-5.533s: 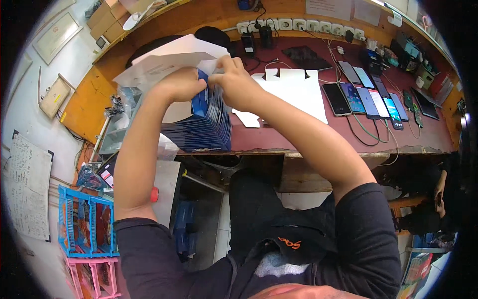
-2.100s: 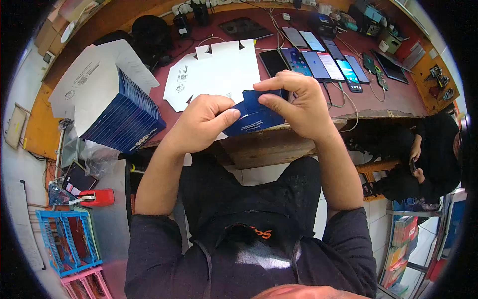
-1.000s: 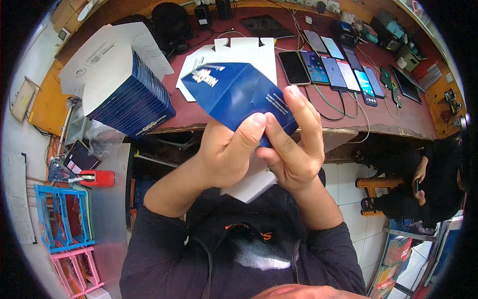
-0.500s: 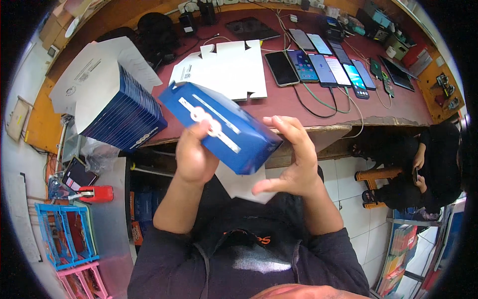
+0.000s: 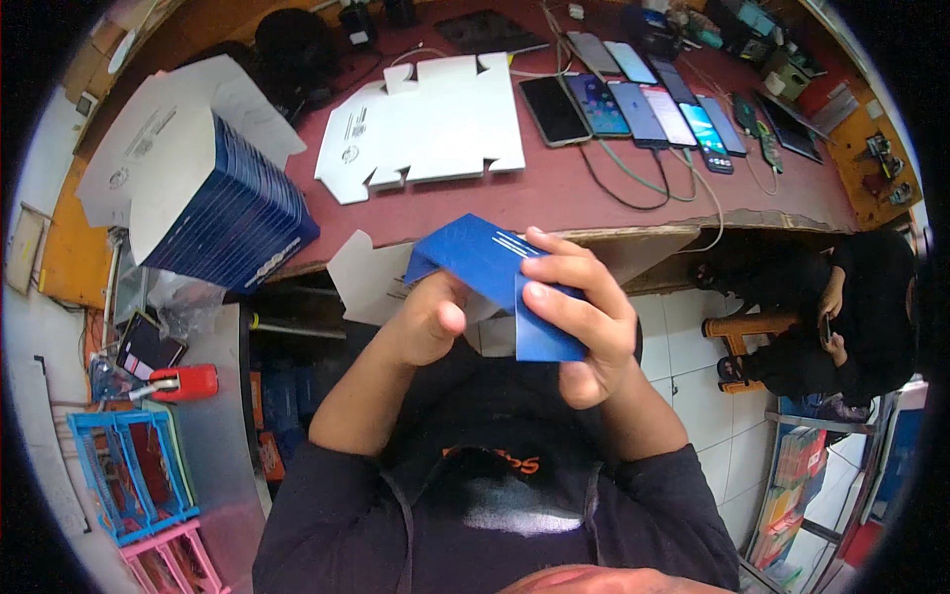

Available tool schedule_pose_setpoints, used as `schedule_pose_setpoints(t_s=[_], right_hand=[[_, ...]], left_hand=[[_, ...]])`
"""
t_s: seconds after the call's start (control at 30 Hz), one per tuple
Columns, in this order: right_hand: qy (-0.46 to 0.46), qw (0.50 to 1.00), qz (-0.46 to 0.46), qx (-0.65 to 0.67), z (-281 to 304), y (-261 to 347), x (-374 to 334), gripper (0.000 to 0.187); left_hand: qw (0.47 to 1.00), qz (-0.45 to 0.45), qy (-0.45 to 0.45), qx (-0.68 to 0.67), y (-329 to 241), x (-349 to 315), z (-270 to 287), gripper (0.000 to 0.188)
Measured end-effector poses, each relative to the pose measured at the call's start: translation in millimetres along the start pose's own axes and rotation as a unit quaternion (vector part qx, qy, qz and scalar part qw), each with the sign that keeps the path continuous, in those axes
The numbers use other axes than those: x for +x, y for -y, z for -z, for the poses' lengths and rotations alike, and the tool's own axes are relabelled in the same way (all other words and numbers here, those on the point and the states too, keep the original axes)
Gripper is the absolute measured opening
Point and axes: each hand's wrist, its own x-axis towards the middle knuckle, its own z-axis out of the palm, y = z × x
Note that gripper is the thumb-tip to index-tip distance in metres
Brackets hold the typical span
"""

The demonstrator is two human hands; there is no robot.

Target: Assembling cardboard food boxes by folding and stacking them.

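Note:
Between my hands, in front of the table edge, is a partly folded blue cardboard box (image 5: 460,238) with its white inside showing at the left. My left hand (image 5: 427,322) supports it from beneath, its fingers hidden under the blue panel and its thumb free of the card. On the other side, my right hand (image 5: 589,312) grips the box's right end, fingers across the blue face and a bent-down flap. A stack of flat blue-and-white box blanks (image 5: 228,213) stands at the left of the table. Farther back lie white-side-up box blanks (image 5: 430,129).
Several phones (image 5: 648,114) with charging cables cover the table's right half. A black tablet (image 5: 490,33) lies at the back. At the lower left are a red tape dispenser (image 5: 185,382) and a blue plastic rack (image 5: 129,475). A person in black (image 5: 866,317) sits at the right.
The box has turned from its printed blue side to a more open pose, with white flaps showing. My right hand, spread beside it before, now grips its end. My left thumb has left the printed face.

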Motion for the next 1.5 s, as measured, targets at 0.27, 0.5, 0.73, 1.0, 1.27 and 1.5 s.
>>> schedule_pose_setpoints(t_s=[0.27, 0.5, 0.73, 1.0, 1.27, 1.5], right_hand=[[-0.043, 0.989, 0.009, 0.141, -4, -5, -8, 0.058], [-0.087, 0.962, -0.029, 0.258, -4, -7, -13, 0.065], [-0.164, 0.921, -0.165, 0.314, -3, 7, -15, 0.065], [-0.038, 0.993, -0.059, 0.099, 1, -8, -10, 0.055], [0.002, 0.987, -0.041, -0.152, -15, -4, -14, 0.044], [0.039, 0.985, -0.163, -0.033, -14, 25, -20, 0.063]], left_hand=[[0.989, 0.004, -0.146, -0.018, -12, -5, -26, 0.038], [0.980, -0.014, -0.156, 0.125, -27, -7, -31, 0.037], [0.978, 0.002, -0.162, 0.133, -31, -10, -18, 0.030], [0.967, -0.026, -0.198, 0.156, -29, -10, -28, 0.029], [0.952, -0.032, -0.147, 0.266, -27, -18, -32, 0.036], [0.865, -0.075, -0.115, 0.482, -31, -11, -32, 0.023]])
